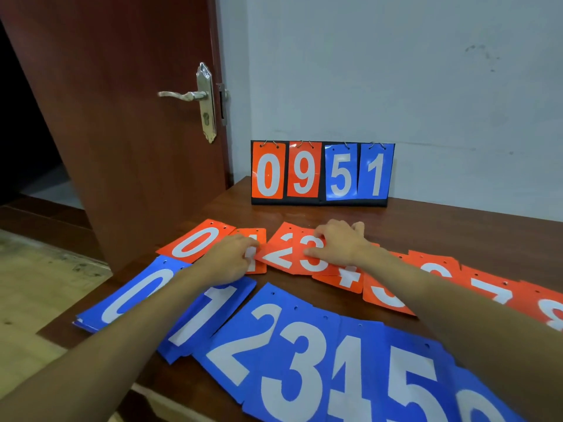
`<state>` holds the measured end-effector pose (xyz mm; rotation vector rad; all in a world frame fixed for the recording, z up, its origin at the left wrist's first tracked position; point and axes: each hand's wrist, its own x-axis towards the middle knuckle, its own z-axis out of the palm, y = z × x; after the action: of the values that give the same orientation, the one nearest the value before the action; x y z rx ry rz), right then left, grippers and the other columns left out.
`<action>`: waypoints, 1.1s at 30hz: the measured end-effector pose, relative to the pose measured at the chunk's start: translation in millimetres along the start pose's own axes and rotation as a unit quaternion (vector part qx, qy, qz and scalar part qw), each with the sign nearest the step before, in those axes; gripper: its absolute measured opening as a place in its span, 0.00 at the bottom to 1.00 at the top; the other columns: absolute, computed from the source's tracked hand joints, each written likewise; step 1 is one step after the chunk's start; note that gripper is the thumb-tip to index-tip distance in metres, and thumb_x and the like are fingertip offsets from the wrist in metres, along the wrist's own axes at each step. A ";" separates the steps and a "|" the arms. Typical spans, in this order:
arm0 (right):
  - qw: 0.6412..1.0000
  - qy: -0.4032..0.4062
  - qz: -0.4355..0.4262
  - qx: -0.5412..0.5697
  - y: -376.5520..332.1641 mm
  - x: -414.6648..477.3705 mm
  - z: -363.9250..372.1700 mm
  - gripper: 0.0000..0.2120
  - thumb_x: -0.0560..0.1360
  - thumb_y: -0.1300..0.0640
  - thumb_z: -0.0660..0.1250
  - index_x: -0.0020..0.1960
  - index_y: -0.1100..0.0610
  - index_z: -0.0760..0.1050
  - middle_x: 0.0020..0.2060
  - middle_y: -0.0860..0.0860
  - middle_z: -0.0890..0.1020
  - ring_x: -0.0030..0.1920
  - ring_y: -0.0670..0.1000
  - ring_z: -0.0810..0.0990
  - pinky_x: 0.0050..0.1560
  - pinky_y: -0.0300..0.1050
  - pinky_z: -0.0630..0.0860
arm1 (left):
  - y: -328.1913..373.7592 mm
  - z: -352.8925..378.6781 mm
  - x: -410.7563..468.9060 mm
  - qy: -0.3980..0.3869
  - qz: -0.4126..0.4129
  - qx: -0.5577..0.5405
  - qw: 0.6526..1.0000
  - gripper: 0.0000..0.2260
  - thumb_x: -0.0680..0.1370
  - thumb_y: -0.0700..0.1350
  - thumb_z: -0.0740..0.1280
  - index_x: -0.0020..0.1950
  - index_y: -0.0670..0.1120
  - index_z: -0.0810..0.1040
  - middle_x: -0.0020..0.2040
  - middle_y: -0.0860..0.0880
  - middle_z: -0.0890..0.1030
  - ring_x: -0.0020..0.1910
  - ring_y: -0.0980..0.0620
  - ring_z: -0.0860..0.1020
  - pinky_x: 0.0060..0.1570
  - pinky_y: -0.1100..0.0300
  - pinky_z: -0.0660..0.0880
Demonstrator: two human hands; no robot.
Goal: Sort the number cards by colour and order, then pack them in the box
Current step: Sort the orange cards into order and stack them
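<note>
Two rows of number cards lie on the brown table. The far row is orange, running 0, 1, 2, 3 and onward to the right. The near row is blue, with 0, 1, 2, 3 and more. My left hand lies over the orange 1 card, its fingers curled at the card's edge. My right hand pinches the orange 3 card, thumb on its face. My arms hide parts of both rows. No box is in view.
A flip scoreboard stands against the pale wall at the table's back, showing orange 0 9 and blue 5 1. A brown door with a metal handle stands open at the left, close to the table's left edge. Floor lies below left.
</note>
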<state>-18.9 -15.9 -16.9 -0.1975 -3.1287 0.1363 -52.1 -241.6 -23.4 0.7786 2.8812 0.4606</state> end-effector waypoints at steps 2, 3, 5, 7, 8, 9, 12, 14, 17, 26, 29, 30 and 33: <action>1.000 -0.002 -0.005 -0.002 -2.6 1.6 0.0 0.26 0.73 0.35 0.63 0.64 0.50 0.72 0.60 0.52 0.75 0.63 0.53 0.72 0.66 0.58 0.59 | -10.3 0.0 2.8 0.001 -0.005 -0.009 1.000 0.20 0.81 0.40 0.59 0.73 0.49 0.66 0.74 0.48 0.65 0.72 0.49 0.63 0.68 0.56 0.64; 1.000 -0.005 -0.007 0.000 -3.9 3.1 0.5 0.26 0.73 0.35 0.63 0.65 0.50 0.72 0.61 0.52 0.75 0.63 0.53 0.72 0.66 0.58 0.59 | -16.3 -0.3 5.2 0.004 -0.007 -0.008 1.000 0.20 0.81 0.39 0.58 0.73 0.49 0.66 0.74 0.48 0.65 0.72 0.49 0.64 0.67 0.57 0.65; 1.000 -0.009 -0.009 0.009 -4.9 3.6 1.1 0.26 0.73 0.36 0.63 0.65 0.49 0.72 0.61 0.52 0.74 0.64 0.53 0.71 0.67 0.58 0.58 | -24.3 -1.6 9.4 0.014 -0.013 0.005 1.000 0.19 0.81 0.39 0.58 0.72 0.50 0.68 0.74 0.49 0.66 0.71 0.49 0.65 0.66 0.57 0.66; 1.000 -0.009 -0.008 0.023 -5.9 5.6 1.7 0.26 0.73 0.37 0.64 0.65 0.50 0.72 0.63 0.51 0.73 0.64 0.52 0.70 0.68 0.58 0.58 | -26.1 -2.8 12.9 0.051 -0.013 0.016 0.999 0.20 0.80 0.38 0.60 0.71 0.51 0.68 0.74 0.49 0.66 0.72 0.49 0.64 0.68 0.55 0.66; 1.000 -0.008 -0.007 0.029 -6.4 6.4 2.2 0.26 0.73 0.37 0.64 0.65 0.50 0.72 0.63 0.51 0.73 0.65 0.52 0.70 0.68 0.58 0.58 | -22.7 -2.8 12.1 0.065 -0.005 0.002 0.998 0.21 0.80 0.38 0.60 0.71 0.51 0.68 0.74 0.49 0.65 0.73 0.49 0.64 0.69 0.55 0.65; 0.999 -0.008 -0.007 0.034 -6.8 6.9 2.5 0.26 0.73 0.37 0.65 0.65 0.51 0.72 0.63 0.51 0.73 0.65 0.52 0.71 0.67 0.57 0.59 | -17.6 -2.0 10.6 0.069 0.014 -0.022 0.997 0.20 0.80 0.39 0.59 0.72 0.52 0.67 0.74 0.50 0.64 0.73 0.50 0.63 0.69 0.55 0.64; 0.999 -0.001 -0.003 0.041 -9.3 5.3 4.3 0.26 0.73 0.37 0.64 0.66 0.50 0.72 0.64 0.49 0.75 0.64 0.51 0.71 0.67 0.56 0.59 | -0.5 4.6 5.1 0.000 0.099 -0.046 0.994 0.20 0.81 0.47 0.59 0.74 0.56 0.63 0.76 0.55 0.61 0.74 0.54 0.59 0.71 0.55 0.60; 1.000 -0.001 -0.004 0.030 -11.1 1.7 4.6 0.27 0.74 0.37 0.62 0.68 0.49 0.69 0.65 0.49 0.74 0.66 0.52 0.70 0.68 0.57 0.57 | 2.3 8.9 6.2 -0.039 0.110 -0.034 0.993 0.20 0.81 0.48 0.59 0.74 0.57 0.63 0.76 0.55 0.61 0.74 0.55 0.59 0.71 0.55 0.59; 1.000 -0.009 -0.009 -0.003 -12.0 -3.7 0.5 0.28 0.75 0.36 0.61 0.70 0.48 0.68 0.65 0.50 0.74 0.67 0.52 0.69 0.69 0.59 0.55 | -1.2 7.8 10.6 -0.040 0.090 -0.028 0.995 0.19 0.82 0.46 0.58 0.73 0.56 0.66 0.75 0.54 0.63 0.74 0.54 0.60 0.70 0.55 0.60; 0.999 0.044 0.006 -0.010 -22.1 -5.6 11.0 0.28 0.72 0.33 0.62 0.63 0.50 0.73 0.61 0.53 0.74 0.63 0.54 0.71 0.66 0.58 0.58 | -16.5 4.1 7.7 -0.008 0.034 -0.017 0.999 0.21 0.79 0.40 0.60 0.71 0.53 0.69 0.73 0.52 0.67 0.72 0.51 0.64 0.68 0.54 0.65; 0.998 0.059 0.008 -0.005 -24.8 -7.8 10.0 0.28 0.72 0.33 0.61 0.62 0.52 0.74 0.60 0.53 0.74 0.63 0.54 0.71 0.66 0.58 0.59 | -11.5 2.7 3.7 0.022 0.031 -0.020 0.999 0.20 0.79 0.39 0.61 0.70 0.53 0.69 0.73 0.51 0.67 0.72 0.51 0.65 0.68 0.54 0.66; 0.997 0.071 0.007 0.012 -23.4 -10.2 7.7 0.27 0.73 0.34 0.61 0.62 0.52 0.74 0.60 0.52 0.75 0.62 0.54 0.71 0.65 0.57 0.60 | -7.7 1.0 0.8 0.038 0.037 -0.031 0.998 0.19 0.80 0.40 0.61 0.69 0.53 0.70 0.72 0.51 0.68 0.71 0.51 0.65 0.68 0.54 0.66; 0.988 0.101 -0.017 0.113 -12.1 -25.1 -12.1 0.17 0.76 0.44 0.64 0.59 0.53 0.76 0.57 0.51 0.78 0.57 0.49 0.75 0.61 0.48 0.70 | 11.4 -7.6 -11.3 0.069 0.076 -0.108 0.989 0.15 0.80 0.42 0.62 0.65 0.53 0.74 0.68 0.52 0.72 0.66 0.54 0.70 0.62 0.59 0.70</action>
<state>4.6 -29.9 -3.7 -0.1442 -2.8836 0.4396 -38.5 -240.0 -12.1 0.9679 2.8399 0.8606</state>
